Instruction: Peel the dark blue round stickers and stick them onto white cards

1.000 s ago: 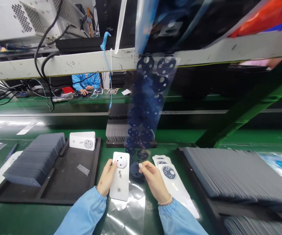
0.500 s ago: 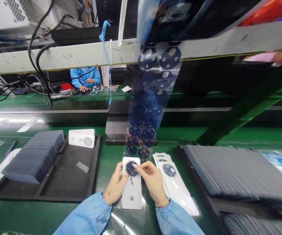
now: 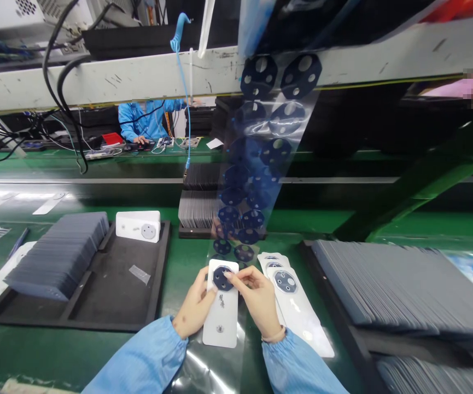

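Observation:
A white phone back panel (image 3: 222, 323) with small dark markings lies upright in front of me. My left hand (image 3: 195, 306) grips its left edge, thumb on the face. Over the camera area near its top sits a dark blue round film sticker (image 3: 219, 280) with holes in it. My right hand (image 3: 260, 301) is closed in a pinch, thumb and forefinger at the sticker's right side. Just right of that hand, several white phone back panels (image 3: 304, 317) overlap; the front one has a similar dark disc over its camera area.
A clear strip of dark blue film stickers (image 3: 256, 200) hangs from the shelf (image 3: 138, 79) to the bench. Black trays hold rows of grey sheets (image 3: 58, 257) at left and grey sheets (image 3: 404, 290) at right. White panels (image 3: 138, 225) rest in the left tray. A person (image 3: 144, 123) sits opposite.
The view has shifted slightly. Both hands stay on the panel and sticker with almost no change. The person opposite has raised one arm toward the right.

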Demonstrator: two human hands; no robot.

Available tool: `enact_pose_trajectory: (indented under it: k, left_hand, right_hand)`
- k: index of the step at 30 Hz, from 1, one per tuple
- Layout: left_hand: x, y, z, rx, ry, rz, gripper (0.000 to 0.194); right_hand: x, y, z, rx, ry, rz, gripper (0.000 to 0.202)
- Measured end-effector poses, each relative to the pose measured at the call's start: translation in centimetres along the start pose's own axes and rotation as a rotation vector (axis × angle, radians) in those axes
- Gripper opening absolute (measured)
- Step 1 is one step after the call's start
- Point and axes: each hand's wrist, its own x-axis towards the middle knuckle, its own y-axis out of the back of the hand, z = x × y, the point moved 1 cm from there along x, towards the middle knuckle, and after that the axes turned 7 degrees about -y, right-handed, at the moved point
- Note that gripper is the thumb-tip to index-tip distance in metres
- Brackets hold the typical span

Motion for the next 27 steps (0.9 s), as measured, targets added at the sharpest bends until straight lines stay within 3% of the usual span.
enact_pose_trajectory:
  k: [27]
  left_hand:
    - [0.08, 0.15, -0.65, -0.008, -0.007, -0.002, 0.063]
  right_hand:
    - [-0.13, -0.14, 0.19, 0.024, -0.019, -0.009, 0.041]
